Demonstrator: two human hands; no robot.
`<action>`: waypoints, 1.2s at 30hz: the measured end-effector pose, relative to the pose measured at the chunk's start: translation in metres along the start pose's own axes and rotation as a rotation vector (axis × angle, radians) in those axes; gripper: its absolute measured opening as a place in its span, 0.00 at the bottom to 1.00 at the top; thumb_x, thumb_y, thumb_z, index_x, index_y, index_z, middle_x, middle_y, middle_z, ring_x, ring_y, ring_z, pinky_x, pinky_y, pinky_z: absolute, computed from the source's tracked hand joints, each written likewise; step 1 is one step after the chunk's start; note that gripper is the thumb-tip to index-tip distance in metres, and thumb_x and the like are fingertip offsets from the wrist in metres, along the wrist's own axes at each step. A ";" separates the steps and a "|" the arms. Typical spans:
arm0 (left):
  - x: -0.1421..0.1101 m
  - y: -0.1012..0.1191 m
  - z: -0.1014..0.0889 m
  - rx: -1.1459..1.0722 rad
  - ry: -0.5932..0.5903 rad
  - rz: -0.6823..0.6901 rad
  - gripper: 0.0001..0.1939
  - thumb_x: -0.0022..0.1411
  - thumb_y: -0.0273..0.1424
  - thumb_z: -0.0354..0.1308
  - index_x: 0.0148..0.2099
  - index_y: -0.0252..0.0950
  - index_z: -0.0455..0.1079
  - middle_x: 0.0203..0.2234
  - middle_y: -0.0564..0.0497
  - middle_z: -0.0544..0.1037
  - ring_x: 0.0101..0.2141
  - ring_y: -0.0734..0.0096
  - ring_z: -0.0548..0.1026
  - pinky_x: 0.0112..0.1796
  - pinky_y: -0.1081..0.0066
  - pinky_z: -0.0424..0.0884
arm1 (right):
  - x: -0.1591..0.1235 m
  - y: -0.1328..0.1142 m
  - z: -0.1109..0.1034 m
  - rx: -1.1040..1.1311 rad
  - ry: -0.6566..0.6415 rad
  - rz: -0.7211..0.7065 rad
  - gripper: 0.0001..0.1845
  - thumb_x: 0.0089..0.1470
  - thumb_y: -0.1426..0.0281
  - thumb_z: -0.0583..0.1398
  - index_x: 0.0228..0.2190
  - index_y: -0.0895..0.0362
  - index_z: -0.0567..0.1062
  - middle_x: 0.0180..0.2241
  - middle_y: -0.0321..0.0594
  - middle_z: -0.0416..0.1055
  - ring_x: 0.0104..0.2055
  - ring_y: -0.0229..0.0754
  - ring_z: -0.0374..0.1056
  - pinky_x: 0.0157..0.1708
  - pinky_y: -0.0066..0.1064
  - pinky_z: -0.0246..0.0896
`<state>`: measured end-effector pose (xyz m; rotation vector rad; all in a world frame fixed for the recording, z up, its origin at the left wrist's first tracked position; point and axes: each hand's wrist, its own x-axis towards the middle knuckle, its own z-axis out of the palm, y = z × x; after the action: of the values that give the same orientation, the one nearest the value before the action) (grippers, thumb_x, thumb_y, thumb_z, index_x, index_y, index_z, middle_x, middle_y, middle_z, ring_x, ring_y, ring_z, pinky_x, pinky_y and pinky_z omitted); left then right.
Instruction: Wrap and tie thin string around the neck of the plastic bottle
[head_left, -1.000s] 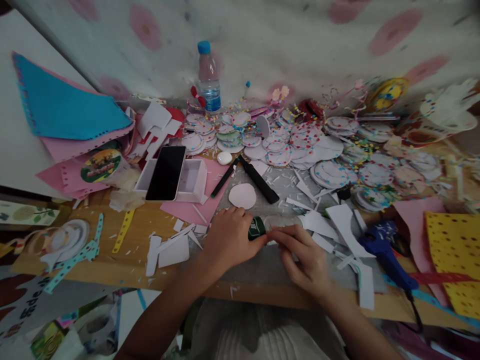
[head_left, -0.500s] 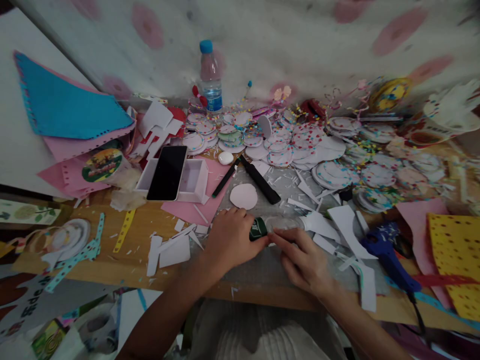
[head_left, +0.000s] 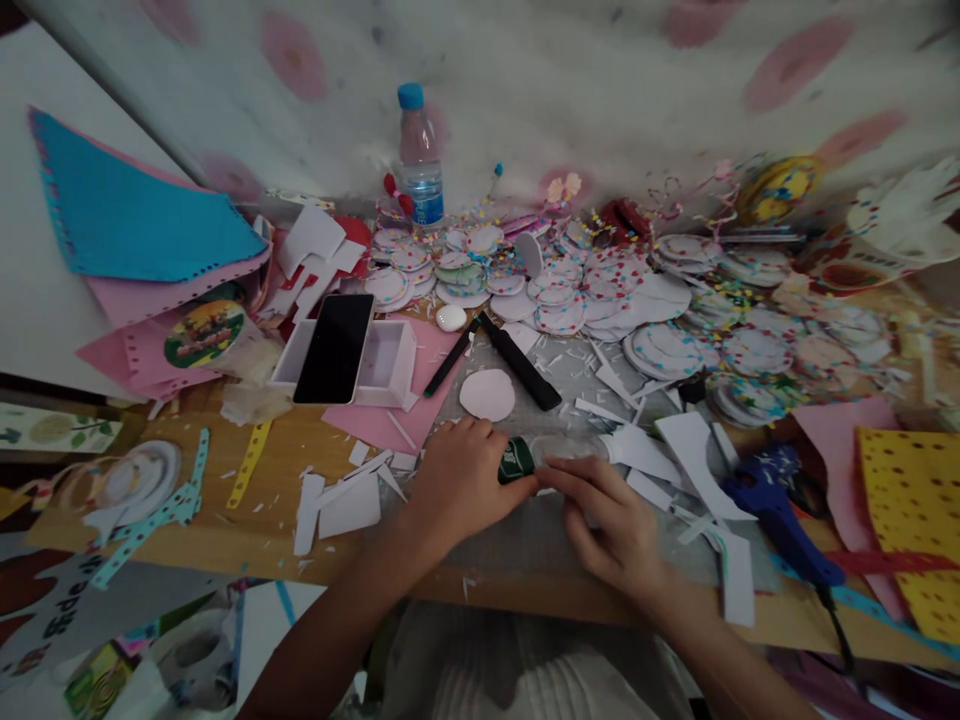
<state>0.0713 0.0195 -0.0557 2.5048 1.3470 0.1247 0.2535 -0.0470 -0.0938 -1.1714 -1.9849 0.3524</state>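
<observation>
- The tabletop point(head_left: 247, 540) is showing its widest strip of wood along the near-left edge; a narrower strip is running along the near edge, below the hands.
- Stacks of beaded white discs point(head_left: 664, 350), too many to count, are crowding the far edge and the right side.
- One blue sheet point(head_left: 142, 205) is leaning at the far-left corner; one yellow sheet point(head_left: 911, 525) is lying by the near-right corner.
- Two hands are working by the middle of the near edge: the left hand point(head_left: 461, 475) is gripping the green end of one green-and-clear object point(head_left: 516, 458); the right hand point(head_left: 611, 510) is touching its clear side, its grip impossible to tell.
- One blue glue gun point(head_left: 784, 515) is lying toward the near-right corner.
- One bottle point(head_left: 421, 165) is standing near the far edge.
- One white box point(head_left: 391, 365) is carrying one phone point(head_left: 335, 350), left of centre.
- Two black tools point(head_left: 523, 365) are lying beyond the hands.
- One plain white disc point(head_left: 487, 394) is lying just beyond the left hand.
</observation>
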 end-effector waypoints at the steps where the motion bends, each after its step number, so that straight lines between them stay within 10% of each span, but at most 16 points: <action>1: 0.000 0.000 0.000 -0.001 -0.002 0.001 0.20 0.59 0.48 0.56 0.36 0.34 0.71 0.33 0.45 0.76 0.39 0.54 0.73 0.38 0.58 0.69 | 0.000 0.001 0.001 0.015 0.003 0.003 0.24 0.54 0.82 0.52 0.50 0.54 0.70 0.44 0.47 0.70 0.43 0.44 0.70 0.38 0.37 0.71; 36: 0.002 -0.001 -0.005 -0.020 -0.021 0.034 0.19 0.59 0.46 0.53 0.39 0.34 0.70 0.34 0.44 0.75 0.39 0.53 0.73 0.40 0.57 0.68 | 0.004 0.000 0.008 0.166 0.110 0.148 0.19 0.53 0.83 0.53 0.41 0.56 0.77 0.41 0.44 0.70 0.43 0.41 0.70 0.41 0.33 0.67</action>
<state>0.0707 0.0230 -0.0513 2.5056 1.2893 0.1179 0.2469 -0.0425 -0.0972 -1.2072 -1.7443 0.5079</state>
